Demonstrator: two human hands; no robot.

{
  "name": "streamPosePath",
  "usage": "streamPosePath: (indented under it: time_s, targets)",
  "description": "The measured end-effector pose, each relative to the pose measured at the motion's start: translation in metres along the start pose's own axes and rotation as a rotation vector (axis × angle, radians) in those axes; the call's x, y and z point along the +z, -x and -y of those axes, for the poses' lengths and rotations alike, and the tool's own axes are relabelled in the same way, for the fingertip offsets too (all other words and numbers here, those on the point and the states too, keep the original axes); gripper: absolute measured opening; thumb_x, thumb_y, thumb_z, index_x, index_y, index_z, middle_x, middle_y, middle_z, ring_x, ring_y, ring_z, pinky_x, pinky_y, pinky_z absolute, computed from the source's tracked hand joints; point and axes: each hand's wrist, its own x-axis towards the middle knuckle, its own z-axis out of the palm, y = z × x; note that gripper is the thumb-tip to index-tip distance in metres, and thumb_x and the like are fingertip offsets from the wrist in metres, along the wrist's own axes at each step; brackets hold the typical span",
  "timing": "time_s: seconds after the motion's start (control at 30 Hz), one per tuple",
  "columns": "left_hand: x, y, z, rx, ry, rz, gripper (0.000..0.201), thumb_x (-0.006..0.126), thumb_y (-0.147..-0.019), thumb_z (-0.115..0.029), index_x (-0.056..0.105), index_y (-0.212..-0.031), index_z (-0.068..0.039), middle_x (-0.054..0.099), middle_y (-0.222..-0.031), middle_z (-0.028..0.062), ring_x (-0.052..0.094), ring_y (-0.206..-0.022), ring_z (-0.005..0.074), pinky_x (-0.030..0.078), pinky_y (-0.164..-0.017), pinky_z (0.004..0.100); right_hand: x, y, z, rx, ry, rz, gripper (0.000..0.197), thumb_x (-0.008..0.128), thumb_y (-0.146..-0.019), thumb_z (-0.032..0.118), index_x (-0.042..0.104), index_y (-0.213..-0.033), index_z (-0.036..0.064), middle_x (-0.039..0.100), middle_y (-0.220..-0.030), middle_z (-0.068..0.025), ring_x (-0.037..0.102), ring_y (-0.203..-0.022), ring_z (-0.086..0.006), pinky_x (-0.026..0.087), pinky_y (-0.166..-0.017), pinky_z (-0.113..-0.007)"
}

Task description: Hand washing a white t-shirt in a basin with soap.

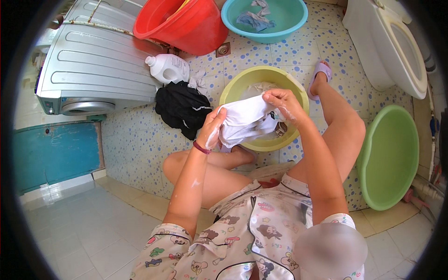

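A white cloth garment (245, 114) is stretched between my two hands, above a yellow basin (227, 88). My left hand (213, 127) grips its left edge, with suds on the wrist below the thumb. The upper right corner is pinched in my right hand (283, 103), which also has suds on it. The garment's lower part hangs in folds, and I cannot tell its exact kind. Behind it, more wet laundry (261, 87) lies in the basin, partly hidden by the garment and my right hand.
Left of the basin lie a black garment (182, 108) and a white detergent bottle (169, 69), beside a silver washing machine (100, 60). Beyond stand a red tub (200, 32) and a blue basin (280, 32) holding cloth. A green basin (392, 158) and a toilet (387, 46) are at right.
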Motion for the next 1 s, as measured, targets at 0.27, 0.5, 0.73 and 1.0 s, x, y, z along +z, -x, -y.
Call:
streamPosePath:
  time_s: [0.27,0.5,0.73,1.0]
  targets:
    - [0.005,-0.001,-0.007,-0.055,0.108,0.023,0.038,0.039,-0.090,-0.028,0.044,-0.113,0.001,0.052,-0.109,0.0088,0.049,-0.101,0.0165,0.037,-0.089,0.0293,-0.004,-0.014,-0.006,-0.073,0.013,-0.005,0.020,0.063,-0.076,0.020,0.062,-0.079,0.0006,0.054,-0.073,0.0010,0.046,-0.066,-0.0074,0.038,-0.061,-0.022]
    - [-0.002,-0.003,-0.003,-0.152,0.406,0.105,0.044,0.038,-0.089,-0.032,0.039,-0.119,0.001,0.047,-0.118,0.0121,0.047,-0.107,0.0217,0.036,-0.092,0.0352,0.026,0.012,0.007,-0.410,0.632,-0.361,0.011,0.059,-0.074,0.013,0.058,-0.076,0.0019,0.055,-0.073,-0.0118,0.054,-0.068,-0.0254,0.042,-0.063,-0.033]
    - [0.002,-0.003,-0.007,-0.149,0.400,0.084,0.043,0.036,-0.090,-0.030,0.039,-0.119,0.001,0.048,-0.117,0.0125,0.047,-0.106,0.0219,0.037,-0.091,0.0351,0.039,0.023,-0.005,-0.699,0.678,-0.213,0.014,0.059,-0.069,0.003,0.052,-0.082,0.0038,0.052,-0.079,-0.0114,0.052,-0.072,-0.0290,0.043,-0.063,-0.033]
    - [0.003,-0.001,-0.013,-0.103,0.354,0.070,0.037,0.044,-0.088,-0.020,0.039,-0.118,0.001,0.048,-0.114,0.0109,0.048,-0.104,0.0185,0.038,-0.089,0.0316,0.042,0.024,0.002,-0.324,0.235,-0.195,0.006,0.051,-0.079,0.008,0.048,-0.082,0.0031,0.048,-0.070,-0.0058,0.045,-0.065,-0.0128,0.039,-0.057,-0.025]
